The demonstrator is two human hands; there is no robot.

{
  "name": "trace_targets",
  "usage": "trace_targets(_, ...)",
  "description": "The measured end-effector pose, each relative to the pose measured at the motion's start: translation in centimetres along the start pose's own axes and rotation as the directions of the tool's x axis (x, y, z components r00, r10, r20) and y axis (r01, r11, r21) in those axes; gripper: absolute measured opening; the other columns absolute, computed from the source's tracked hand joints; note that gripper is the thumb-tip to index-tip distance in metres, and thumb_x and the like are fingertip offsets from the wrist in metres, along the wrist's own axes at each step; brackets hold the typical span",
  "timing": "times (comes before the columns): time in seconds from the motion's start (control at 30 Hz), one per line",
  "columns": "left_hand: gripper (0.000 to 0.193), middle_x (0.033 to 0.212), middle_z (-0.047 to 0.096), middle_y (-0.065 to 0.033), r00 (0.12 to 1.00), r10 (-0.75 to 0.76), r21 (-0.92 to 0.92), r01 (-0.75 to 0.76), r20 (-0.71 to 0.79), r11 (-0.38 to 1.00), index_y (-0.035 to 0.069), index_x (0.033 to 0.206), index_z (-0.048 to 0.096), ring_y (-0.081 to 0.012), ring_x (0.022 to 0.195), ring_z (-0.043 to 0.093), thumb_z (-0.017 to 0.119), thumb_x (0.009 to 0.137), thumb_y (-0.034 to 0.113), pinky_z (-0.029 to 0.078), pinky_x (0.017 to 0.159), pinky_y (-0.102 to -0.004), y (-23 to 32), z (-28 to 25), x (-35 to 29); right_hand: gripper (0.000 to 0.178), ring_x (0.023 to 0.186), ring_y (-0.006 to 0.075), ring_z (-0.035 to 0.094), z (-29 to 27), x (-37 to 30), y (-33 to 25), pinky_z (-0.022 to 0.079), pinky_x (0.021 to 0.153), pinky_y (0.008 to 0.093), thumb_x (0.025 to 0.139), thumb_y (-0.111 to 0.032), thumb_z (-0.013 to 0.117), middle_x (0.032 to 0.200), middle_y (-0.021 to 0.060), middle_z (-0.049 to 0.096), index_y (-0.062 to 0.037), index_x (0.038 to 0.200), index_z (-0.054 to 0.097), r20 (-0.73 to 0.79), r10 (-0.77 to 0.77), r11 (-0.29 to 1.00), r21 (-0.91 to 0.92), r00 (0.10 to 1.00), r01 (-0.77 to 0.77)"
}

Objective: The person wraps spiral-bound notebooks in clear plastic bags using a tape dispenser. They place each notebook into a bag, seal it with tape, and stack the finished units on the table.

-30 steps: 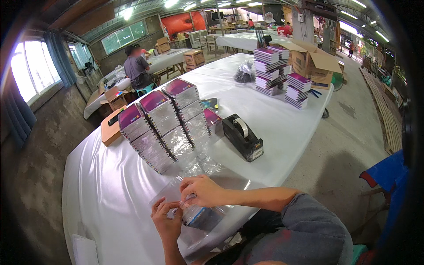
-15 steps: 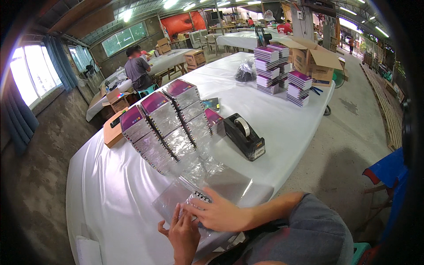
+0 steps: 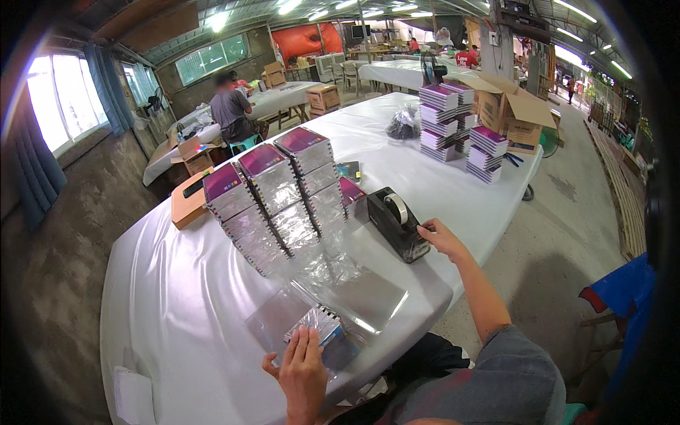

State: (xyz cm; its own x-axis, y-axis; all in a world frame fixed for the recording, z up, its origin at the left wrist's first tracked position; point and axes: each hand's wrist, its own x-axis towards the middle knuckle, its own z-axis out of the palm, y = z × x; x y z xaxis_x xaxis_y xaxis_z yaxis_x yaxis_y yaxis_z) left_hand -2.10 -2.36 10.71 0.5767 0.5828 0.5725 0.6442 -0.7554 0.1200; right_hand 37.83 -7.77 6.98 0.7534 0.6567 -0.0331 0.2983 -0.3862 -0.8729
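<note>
My white-covered desk (image 3: 177, 297) carries notebook stacks (image 3: 273, 191) at twelve o'clock, a black tape dispenser (image 3: 398, 223) at two, clear sleeves (image 3: 354, 297) nearest me.

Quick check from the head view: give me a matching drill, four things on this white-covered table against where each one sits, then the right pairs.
Things:
1. black tape dispenser
2. spiral-bound notebook in clear plastic wrap
3. open brown cardboard box
4. three leaning stacks of purple-topped wrapped notebooks

Places:
A. under the left hand, at the near edge
B. far right end of the table
C. at the right hand's fingertips
D. middle of the table, left of the dispenser

Pairs: 1-C, 2-A, 3-B, 4-D
</note>
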Motion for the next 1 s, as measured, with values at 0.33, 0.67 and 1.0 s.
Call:
trace_targets(0.33, 0.026, 0.11, 0.066, -0.0077, 1.0, -0.003, -0.003, 0.003, 0.008, 1.0, 0.008, 0.106, 0.066, -0.0177, 0.106, 0.061, 0.061, 0.081, 0.012, 0.022, 0.091, -0.0435, 0.2, -0.4, 0.1, 0.032, 0.092, 0.0198, 0.057, 0.1, 0.5, -2.5, 0.039, 0.085, 0.0323, 0.08, -0.032, 0.07, 0.094, 0.0097, 0.064, -0.0009, 0.087, 0.069, 0.141, 0.163, 0.942, 0.273, 0.977, -0.196)
trace_targets(0.67, 0.028, 0.108, 0.067, -0.0066, 1.0, -0.01, 0.011, 0.01, 0.016, 1.0, 0.01, 0.105, 0.066, -0.0132, 0.104, 0.061, 0.068, 0.077, 0.014, 0.024, 0.091, -0.045, 0.3, -0.5, 0.3, 0.015, 0.129, 0.0228, 0.035, 1.9, -0.6, 1.5, 0.029, 0.101, 0.0338, 0.079, -0.013, 0.069, 0.138, 0.0189, 0.04, 0.0005, 0.085, 0.072, -0.086, -0.075, 0.627, 0.771, 0.993, 0.114)
trace_targets(1.0, 0.027, 0.108, 0.067, -0.0041, 0.999, -0.037, 0.007, 0.037, 0.02, 0.999, 0.011, 0.104, 0.066, -0.0122, 0.104, 0.061, 0.068, 0.076, 0.013, 0.024, 0.091, -0.0441, 0.3, -0.6, -0.4, 0.008, 0.116, 0.0197, 0.049, 2.2, -4.5, 5.3, 0.039, 0.095, 0.0359, 0.079, -0.008, 0.068, 0.139, 0.0073, 0.041, -0.0007, 0.077, 0.069, 0.024, -0.1, 0.579, 0.815, 0.995, 0.039)
